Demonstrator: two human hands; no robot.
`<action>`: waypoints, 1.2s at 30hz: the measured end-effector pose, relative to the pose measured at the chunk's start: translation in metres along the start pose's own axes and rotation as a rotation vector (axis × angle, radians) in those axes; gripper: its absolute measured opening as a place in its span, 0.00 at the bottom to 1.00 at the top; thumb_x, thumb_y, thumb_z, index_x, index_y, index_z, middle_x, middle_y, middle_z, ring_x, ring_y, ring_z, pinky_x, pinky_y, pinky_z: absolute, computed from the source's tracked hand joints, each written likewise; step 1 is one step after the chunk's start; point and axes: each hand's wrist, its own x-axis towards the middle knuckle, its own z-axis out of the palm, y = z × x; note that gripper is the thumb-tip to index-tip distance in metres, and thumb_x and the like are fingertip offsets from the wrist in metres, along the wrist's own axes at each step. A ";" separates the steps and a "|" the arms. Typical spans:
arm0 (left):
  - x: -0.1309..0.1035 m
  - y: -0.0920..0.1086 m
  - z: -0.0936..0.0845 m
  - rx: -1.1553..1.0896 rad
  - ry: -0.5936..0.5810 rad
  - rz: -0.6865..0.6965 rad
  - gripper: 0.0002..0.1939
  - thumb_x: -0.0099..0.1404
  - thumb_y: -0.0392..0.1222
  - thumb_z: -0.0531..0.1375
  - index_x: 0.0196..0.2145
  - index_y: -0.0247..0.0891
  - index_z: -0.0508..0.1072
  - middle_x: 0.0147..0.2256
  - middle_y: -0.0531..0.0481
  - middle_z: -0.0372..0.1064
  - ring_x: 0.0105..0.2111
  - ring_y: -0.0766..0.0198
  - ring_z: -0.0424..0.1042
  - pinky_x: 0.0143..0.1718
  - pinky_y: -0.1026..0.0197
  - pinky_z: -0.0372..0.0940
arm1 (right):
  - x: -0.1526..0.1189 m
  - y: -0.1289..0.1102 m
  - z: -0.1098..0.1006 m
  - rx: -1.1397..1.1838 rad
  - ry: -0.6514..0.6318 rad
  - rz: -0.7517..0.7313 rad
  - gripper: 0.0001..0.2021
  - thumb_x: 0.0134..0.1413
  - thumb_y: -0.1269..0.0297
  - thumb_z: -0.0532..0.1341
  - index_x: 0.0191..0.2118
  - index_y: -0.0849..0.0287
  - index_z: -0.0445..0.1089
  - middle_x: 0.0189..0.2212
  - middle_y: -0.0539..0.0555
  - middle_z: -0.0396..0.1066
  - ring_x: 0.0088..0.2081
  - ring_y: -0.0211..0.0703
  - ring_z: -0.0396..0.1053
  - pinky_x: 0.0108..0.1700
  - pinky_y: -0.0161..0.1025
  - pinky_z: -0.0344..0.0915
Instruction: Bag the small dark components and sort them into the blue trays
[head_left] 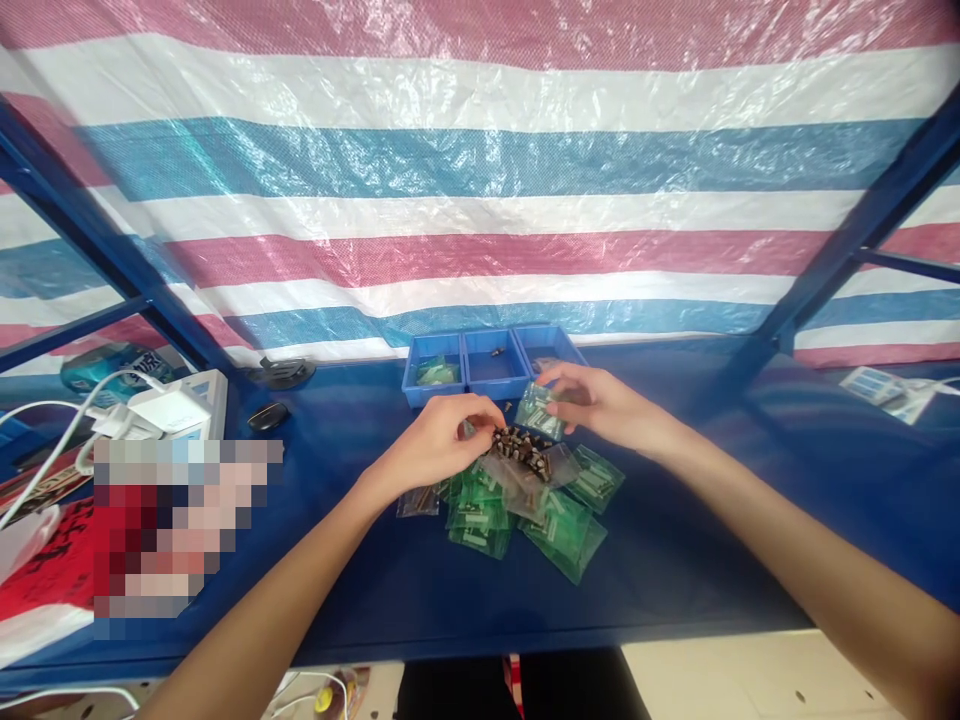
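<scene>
My right hand pinches the edge of a small green-tinted plastic bag with pale parts in it, just in front of the blue bins. My left hand reaches to the left side of a heap of small dark and metallic fittings, its fingers curled together; whatever lies between the fingertips is hidden. Around the heap lie clear bags and several green bags, among them one at the front right, one at the front left and one at the right.
Three joined blue bins stand behind the hands: the left bin holds green bags, the middle bin a small fitting. At left are a black mouse, a power strip with white cables, and a red package. Blue posts flank the table.
</scene>
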 end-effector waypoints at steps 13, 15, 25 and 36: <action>-0.005 -0.001 0.012 0.527 0.179 0.102 0.15 0.79 0.44 0.47 0.51 0.41 0.71 0.45 0.48 0.71 0.40 0.61 0.74 0.35 0.63 0.65 | -0.012 -0.009 0.043 -0.004 0.137 -0.053 0.17 0.63 0.48 0.60 0.49 0.55 0.69 0.43 0.57 0.73 0.30 0.44 0.74 0.31 0.42 0.73; -0.004 -0.001 0.012 0.512 0.210 0.069 0.14 0.79 0.44 0.47 0.50 0.40 0.71 0.45 0.47 0.70 0.39 0.61 0.74 0.34 0.63 0.64 | -0.014 -0.012 0.044 -0.164 0.158 -0.120 0.18 0.66 0.47 0.56 0.49 0.54 0.71 0.45 0.58 0.73 0.36 0.47 0.74 0.34 0.42 0.74; -0.006 -0.003 0.023 0.297 0.193 0.040 0.15 0.79 0.39 0.45 0.57 0.40 0.65 0.48 0.45 0.73 0.41 0.59 0.76 0.38 0.60 0.69 | -0.017 -0.013 0.051 -0.164 0.271 -0.182 0.16 0.64 0.48 0.59 0.34 0.54 0.72 0.32 0.55 0.70 0.30 0.45 0.67 0.30 0.41 0.68; -0.007 0.009 0.026 0.422 0.198 0.093 0.20 0.72 0.44 0.57 0.60 0.45 0.61 0.61 0.39 0.55 0.48 0.53 0.72 0.28 0.61 0.70 | -0.014 -0.017 0.054 0.260 0.203 -0.069 0.16 0.56 0.47 0.66 0.32 0.56 0.77 0.36 0.55 0.74 0.37 0.48 0.72 0.31 0.39 0.71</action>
